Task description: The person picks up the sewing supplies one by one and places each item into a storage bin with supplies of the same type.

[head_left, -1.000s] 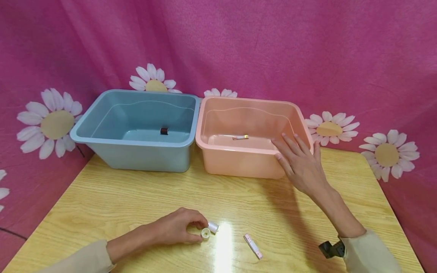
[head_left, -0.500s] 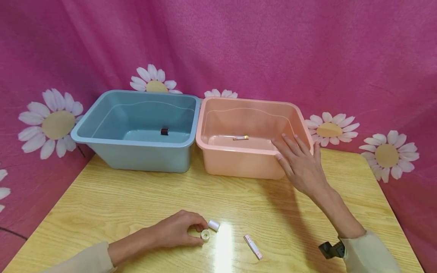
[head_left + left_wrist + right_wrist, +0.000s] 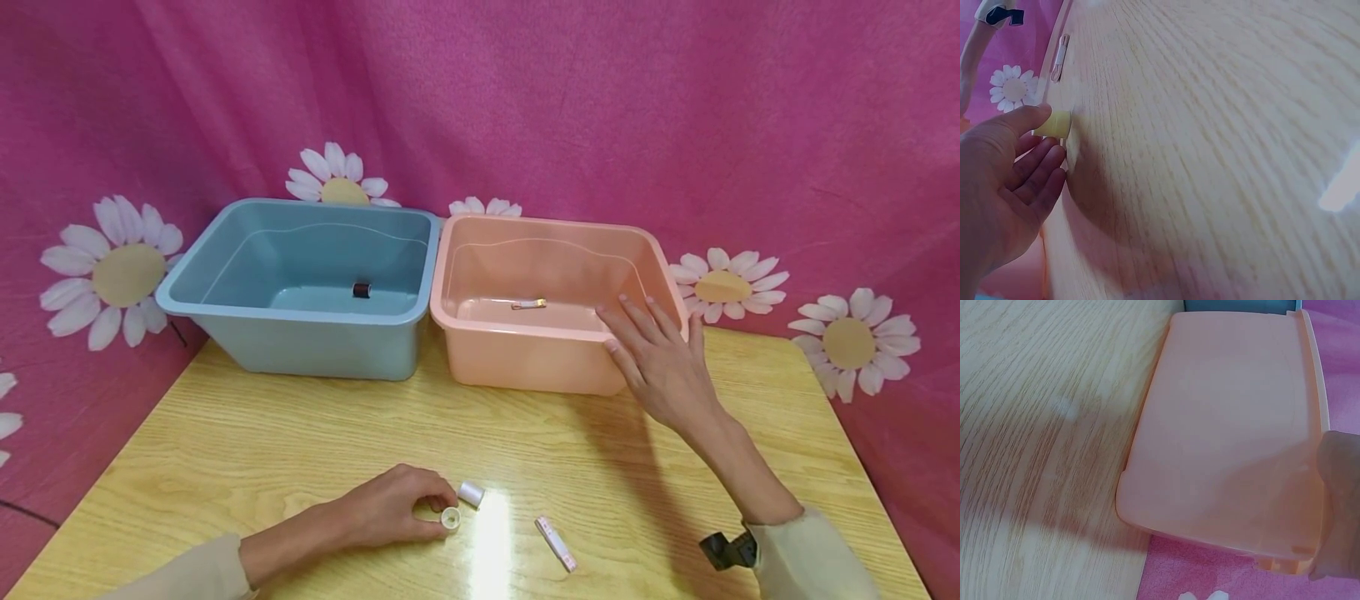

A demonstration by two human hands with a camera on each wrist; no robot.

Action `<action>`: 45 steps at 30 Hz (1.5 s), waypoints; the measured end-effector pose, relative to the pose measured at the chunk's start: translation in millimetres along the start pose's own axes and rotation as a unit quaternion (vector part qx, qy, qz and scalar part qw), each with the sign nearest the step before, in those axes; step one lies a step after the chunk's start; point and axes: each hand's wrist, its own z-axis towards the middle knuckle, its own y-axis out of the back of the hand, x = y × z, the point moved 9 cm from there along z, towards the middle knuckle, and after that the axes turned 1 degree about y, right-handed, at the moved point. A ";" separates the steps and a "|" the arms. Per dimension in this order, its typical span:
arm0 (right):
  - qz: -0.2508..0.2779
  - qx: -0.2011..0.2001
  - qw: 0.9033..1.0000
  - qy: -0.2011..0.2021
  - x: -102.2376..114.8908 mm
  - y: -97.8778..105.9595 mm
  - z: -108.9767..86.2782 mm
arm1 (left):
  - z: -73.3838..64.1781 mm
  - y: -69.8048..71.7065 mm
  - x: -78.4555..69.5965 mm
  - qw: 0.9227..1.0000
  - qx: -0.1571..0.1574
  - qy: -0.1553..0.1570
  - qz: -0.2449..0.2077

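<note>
My left hand (image 3: pixel 397 506) pinches a pale yellow thread spool (image 3: pixel 1057 124) between thumb and fingers, low over the table, its round end toward me in the head view. Just beyond it lies a white thread spool (image 3: pixel 471 494) on its side. To the right is a slim pink bundle with a white band (image 3: pixel 556 543), looking like a thread skein. My right hand (image 3: pixel 667 375) rests on the front right rim of the pink bin (image 3: pixel 536 362), fingers straight and spread over it; the right wrist view shows only part of that hand (image 3: pixel 1340 500).
A blue bin (image 3: pixel 322 346) stands left of the pink one, holding a dark brown thread spool (image 3: pixel 362 290). Another small banded bundle (image 3: pixel 528 304) lies in the pink bin. Behind the wooden table (image 3: pixel 300 450) hangs a magenta cloth (image 3: pixel 585 108) with daisies.
My left hand has drawn slightly toward me with the yellow spool, and the gap to the white spool has widened a little. My right hand stays on the pink rim.
</note>
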 end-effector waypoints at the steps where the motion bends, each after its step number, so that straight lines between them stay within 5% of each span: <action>1: 0.000 0.000 1.000 0.000 0.0 0.0 0.0 | 0.0 0.1 -0.1 1.000 0.000 0.000 0.000; 13: 0.000 0.000 1.000 -0.001 -0.5 -0.9 0.4 | -0.1 13.8 -5.1 1.000 -0.013 0.000 -0.024; 23: -0.004 0.000 1.000 -0.002 -1.6 -2.2 0.1 | 2.5 43.6 -6.7 0.998 -0.038 0.048 -0.018; 36: -0.002 -0.006 1.000 -0.001 -1.7 -1.1 -0.3 | 6.2 109.1 -32.5 0.986 -0.137 -0.004 0.093; 45: -0.001 -0.007 1.000 0.001 -1.2 -1.3 0.0 | -1.9 155.5 -46.4 0.972 -0.205 -0.047 0.102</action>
